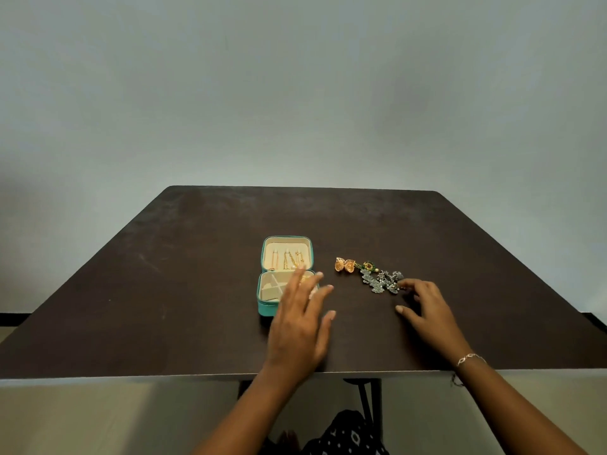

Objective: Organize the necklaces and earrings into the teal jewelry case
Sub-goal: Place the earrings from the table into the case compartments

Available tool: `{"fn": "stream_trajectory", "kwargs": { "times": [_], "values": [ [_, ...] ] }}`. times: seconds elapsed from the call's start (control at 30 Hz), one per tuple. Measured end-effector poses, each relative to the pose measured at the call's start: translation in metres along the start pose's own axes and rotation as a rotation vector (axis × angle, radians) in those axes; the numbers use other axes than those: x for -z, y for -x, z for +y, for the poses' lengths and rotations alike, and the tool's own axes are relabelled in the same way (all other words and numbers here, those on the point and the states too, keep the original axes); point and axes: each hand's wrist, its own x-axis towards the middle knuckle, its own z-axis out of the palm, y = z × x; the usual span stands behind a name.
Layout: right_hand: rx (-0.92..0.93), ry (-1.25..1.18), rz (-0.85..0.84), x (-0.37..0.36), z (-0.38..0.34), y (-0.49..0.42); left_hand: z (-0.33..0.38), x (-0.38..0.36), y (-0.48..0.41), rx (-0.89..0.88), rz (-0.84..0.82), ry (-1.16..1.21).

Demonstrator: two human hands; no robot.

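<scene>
While loose in a row slanting from beside the teal case (265, 308) toward the right edge of the table (164, 290), silver earrings (381, 282) at the near end, just off the curled fingertips of the right hand (427, 310), nothing pinched; left hand (297, 330) spread above the case.

One head-worn wide-angle camera is looking forward and down across the table (164, 290), facing the wall (295, 93) behind it. It is sitting near, just above the table's front edge.

jewelry case (266, 309) teal, cream lining | earrings (345, 265) gold | earrings pile (381, 281) silver-grey | table (164, 290) dark brown
</scene>
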Motion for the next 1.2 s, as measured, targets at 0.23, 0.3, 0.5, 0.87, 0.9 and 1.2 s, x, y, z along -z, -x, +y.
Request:
{"fn": "stream_trajectory", "kwargs": {
  "times": [0.23, 0.3, 0.5, 0.87, 0.9, 1.2],
  "values": [
    [-0.066, -0.015, -0.004, 0.007, 0.009, -0.023, 0.033, -0.043, -0.011, -0.210, -0.290, -0.083],
    [-0.057, -0.015, 0.024, 0.004, 0.011, -0.028, 0.031, -0.056, -0.016, -0.186, -0.348, -0.058],
    [-0.075, 0.001, 0.105, -0.002, 0.018, -0.035, 0.024, -0.084, -0.036, -0.001, -0.407, 0.046],
    [-0.110, -0.325, 0.224, 0.006, 0.019, -0.030, 0.024, -0.106, -0.058, 0.015, -0.386, -0.027],
    [-0.111, -0.347, 0.227, 0.006, 0.020, -0.030, 0.025, -0.107, -0.059, 0.013, -0.383, -0.035],
    [-0.157, -0.746, 0.191, 0.010, 0.018, -0.029, 0.035, -0.120, -0.069, 0.001, -0.440, 0.064]
  ]
}}
